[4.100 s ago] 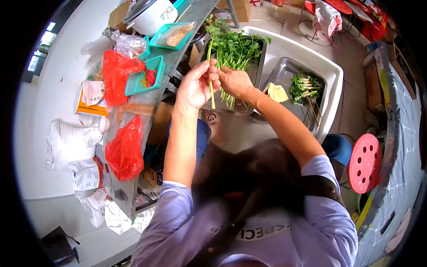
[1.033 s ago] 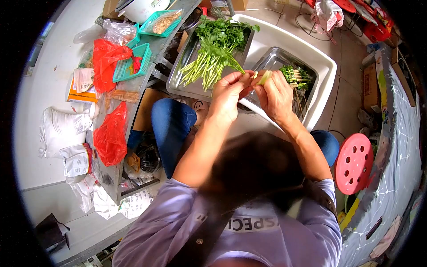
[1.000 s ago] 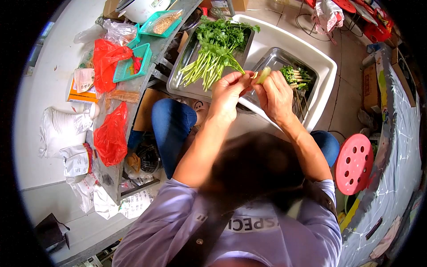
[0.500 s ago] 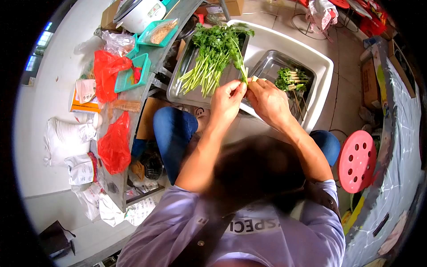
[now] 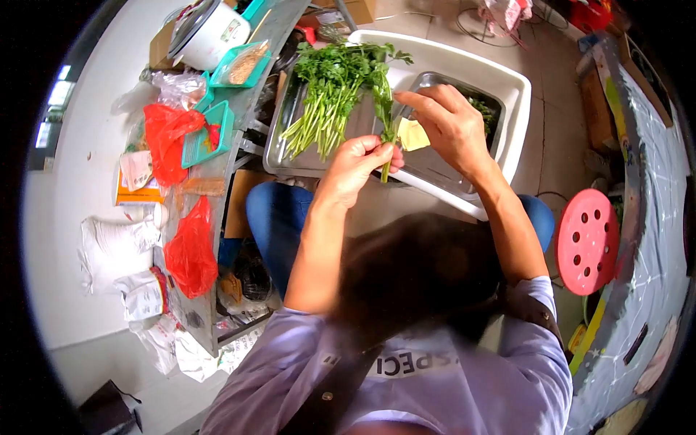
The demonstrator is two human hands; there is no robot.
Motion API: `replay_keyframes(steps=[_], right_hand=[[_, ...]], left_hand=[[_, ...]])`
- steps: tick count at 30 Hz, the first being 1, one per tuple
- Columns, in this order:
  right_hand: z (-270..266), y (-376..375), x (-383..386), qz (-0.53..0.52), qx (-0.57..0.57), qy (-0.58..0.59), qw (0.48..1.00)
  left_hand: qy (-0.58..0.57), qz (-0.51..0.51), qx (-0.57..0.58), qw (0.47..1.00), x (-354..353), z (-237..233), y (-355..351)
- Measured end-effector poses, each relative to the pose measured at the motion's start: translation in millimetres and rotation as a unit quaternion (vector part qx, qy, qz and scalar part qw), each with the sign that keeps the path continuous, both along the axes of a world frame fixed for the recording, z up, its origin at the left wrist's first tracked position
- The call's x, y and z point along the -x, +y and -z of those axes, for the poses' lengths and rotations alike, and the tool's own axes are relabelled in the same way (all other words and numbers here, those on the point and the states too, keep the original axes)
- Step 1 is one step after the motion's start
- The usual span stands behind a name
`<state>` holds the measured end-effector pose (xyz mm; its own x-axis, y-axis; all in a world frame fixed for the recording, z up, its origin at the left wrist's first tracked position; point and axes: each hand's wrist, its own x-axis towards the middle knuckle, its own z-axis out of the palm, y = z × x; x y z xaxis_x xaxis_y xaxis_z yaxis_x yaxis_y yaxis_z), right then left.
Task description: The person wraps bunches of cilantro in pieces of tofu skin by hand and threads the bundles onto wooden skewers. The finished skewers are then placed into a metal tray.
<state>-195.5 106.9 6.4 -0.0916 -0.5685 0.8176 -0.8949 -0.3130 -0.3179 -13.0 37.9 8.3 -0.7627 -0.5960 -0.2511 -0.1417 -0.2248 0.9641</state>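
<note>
My left hand pinches a few leafy green herb stalks, upright, with the cut ends poking out below the fingers. My right hand is just right of it, fingers bent, the index fingertip by the herb leaves. A small pale-yellow sheet hangs against the right hand's curled fingers, which seem to hold it; the thumb is hidden. Left of the hands, a pile of loose herbs lies in a metal tray. Partly behind my right hand, green bundles lie in a second metal tray.
Both trays sit in a white basin between my knees. On the left, a table carries a rice cooker, teal baskets and red plastic bags. A pink stool stands at the right.
My hands have moved apart: the right has risen up and right, the left has come slightly lower with the herb stalks. The yellow sheet now shows more fully. The view has shifted a little.
</note>
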Motion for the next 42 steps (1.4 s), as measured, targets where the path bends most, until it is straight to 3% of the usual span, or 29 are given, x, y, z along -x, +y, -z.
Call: replay_keyframes(steps=[9,12,16,19,22,26,30,34,39,42], right_hand=[[0.1,4.8,2.2,-0.046,0.012,0.055,0.997],[3.3,2.5,1.0,-0.056,0.008,0.030,0.998],[6.0,5.5,0.0,-0.090,-0.142,-0.118,0.979],[6.2,5.0,3.9,-0.139,-0.240,-0.256,0.926],[5.0,4.9,0.7,-0.189,-0.272,-0.461,0.823],[5.0,3.9,-3.4,-0.232,-0.228,-0.593,0.736],[12.5,1.1,-6.3,-0.241,-0.210,-0.644,0.695],[19.5,-1.0,-10.0,-0.254,-0.170,-0.638,0.706],[22.1,-2.7,-20.3,-0.193,-0.121,-0.556,0.799],[22.0,-1.2,-22.0,-0.186,-0.119,-0.525,0.822]], left_hand=[[0.065,0.123,-0.124,0.982,-9.1,-13.7,1.8],[0.102,0.120,-0.164,0.974,-10.1,-8.5,-0.4],[0.084,0.063,-0.141,0.984,-13.2,-7.4,-4.9],[0.063,0.015,-0.088,0.994,-15.1,-2.3,-7.2],[0.023,-0.047,-0.023,0.998,-9.0,-2.8,-0.1],[0.052,-0.058,-0.101,0.992,-5.3,7.5,3.0],[0.082,-0.046,-0.199,0.976,0.3,8.2,9.6],[0.102,-0.042,-0.237,0.965,2.3,11.7,13.8],[0.164,-0.043,-0.357,0.919,1.0,22.8,13.9],[0.149,-0.063,-0.412,0.897,1.8,23.3,14.6]])
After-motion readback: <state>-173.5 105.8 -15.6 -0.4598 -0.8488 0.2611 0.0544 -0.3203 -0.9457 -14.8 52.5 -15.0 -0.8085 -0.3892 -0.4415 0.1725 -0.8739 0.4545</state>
